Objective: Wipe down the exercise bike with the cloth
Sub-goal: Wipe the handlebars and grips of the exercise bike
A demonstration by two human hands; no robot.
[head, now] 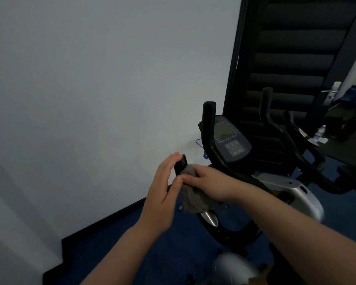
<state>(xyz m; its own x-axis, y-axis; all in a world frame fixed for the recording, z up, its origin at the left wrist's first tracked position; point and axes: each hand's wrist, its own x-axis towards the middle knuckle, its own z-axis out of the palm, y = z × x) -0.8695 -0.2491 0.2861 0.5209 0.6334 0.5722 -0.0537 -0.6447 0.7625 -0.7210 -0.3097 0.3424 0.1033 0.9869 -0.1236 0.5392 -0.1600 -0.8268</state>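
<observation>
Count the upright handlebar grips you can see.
3. One grip stands just left of the console; a second rises right of it, against the dark blind; a third, darker, stands farther right, probably on another bike. Others may be hidden.

blue floor [152,254], below the fingers [169,163]; exercise bike [292,194] stands on it, to their right; black skirting [103,225] edges it, lower left.
</observation>
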